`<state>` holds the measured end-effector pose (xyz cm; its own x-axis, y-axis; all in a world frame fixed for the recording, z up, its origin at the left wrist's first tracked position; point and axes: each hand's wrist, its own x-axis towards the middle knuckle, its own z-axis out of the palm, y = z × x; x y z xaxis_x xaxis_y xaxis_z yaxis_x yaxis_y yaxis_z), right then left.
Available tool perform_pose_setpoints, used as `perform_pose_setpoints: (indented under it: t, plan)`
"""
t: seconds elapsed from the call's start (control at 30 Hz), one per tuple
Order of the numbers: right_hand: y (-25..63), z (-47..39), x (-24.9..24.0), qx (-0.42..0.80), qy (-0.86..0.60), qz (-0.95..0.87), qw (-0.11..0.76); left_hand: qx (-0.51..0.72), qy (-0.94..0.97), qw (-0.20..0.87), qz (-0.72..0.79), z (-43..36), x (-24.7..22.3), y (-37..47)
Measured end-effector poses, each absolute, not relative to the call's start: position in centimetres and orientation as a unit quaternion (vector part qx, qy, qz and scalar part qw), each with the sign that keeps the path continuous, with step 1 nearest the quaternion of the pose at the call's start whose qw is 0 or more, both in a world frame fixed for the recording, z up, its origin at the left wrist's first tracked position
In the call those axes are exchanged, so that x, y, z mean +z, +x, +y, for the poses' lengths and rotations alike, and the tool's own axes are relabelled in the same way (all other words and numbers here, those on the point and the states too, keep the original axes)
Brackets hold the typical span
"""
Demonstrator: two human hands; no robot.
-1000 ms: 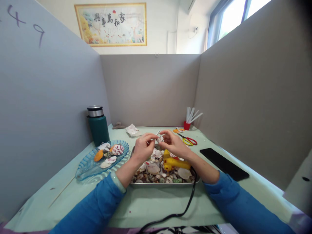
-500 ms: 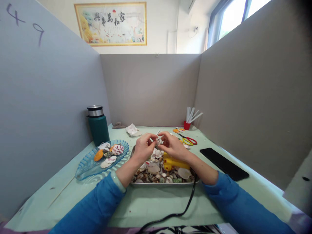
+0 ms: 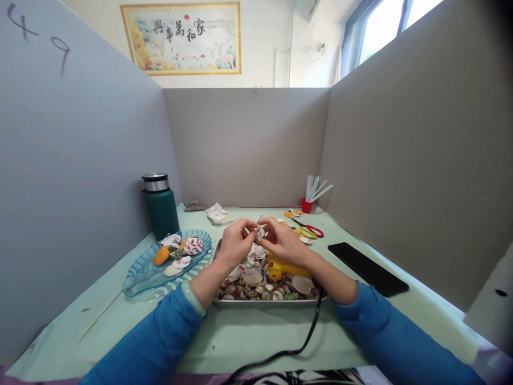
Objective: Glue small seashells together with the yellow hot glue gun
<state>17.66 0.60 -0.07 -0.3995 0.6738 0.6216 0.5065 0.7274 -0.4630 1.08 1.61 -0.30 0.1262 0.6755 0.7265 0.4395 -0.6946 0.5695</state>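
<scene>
Both hands meet over the far part of a metal tray (image 3: 268,303) filled with seashells (image 3: 251,276). My left hand (image 3: 235,240) pinches a small whitish shell (image 3: 260,233) from the left, and my right hand (image 3: 285,241) has its fingertips closed on the same shell from the right. Fingers cover much of that shell. A yellow glue gun (image 3: 292,268) lies on the shells under my right wrist, its black cord (image 3: 311,329) running over the tray's near edge.
At left stand a blue plate (image 3: 136,280) bearing shells and a green bottle (image 3: 161,214). A thin stick (image 3: 100,315) lies by the plate. Scissors (image 3: 308,231), a black phone-like slab (image 3: 366,269) and a red cup (image 3: 306,206) of white sticks are at right. Grey partitions (image 3: 248,144) surround the table.
The hands stay almost in place, with only a slight shift of the fingers around the small shell. The whole view has moved very slightly.
</scene>
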Motion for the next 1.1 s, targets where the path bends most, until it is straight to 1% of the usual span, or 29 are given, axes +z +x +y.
perform_pose_setpoints:
  t: [0.33,0.67,1.1]
  plan:
    - [17.57,0.46,-0.04,0.088,-0.363,-0.834,0.406,0.542,0.736,0.111,0.39,1.55,-0.33,1.08]
    - [17.59,0.67,-0.32,0.054,-0.358,-0.844,0.396,0.498,0.75,0.123,0.417,1.66,-0.29,1.17]
    - [17.74,0.57,-0.26,0.018,-0.346,-0.85,0.396,0.499,0.751,0.138,0.41,1.51,-0.3,1.13]
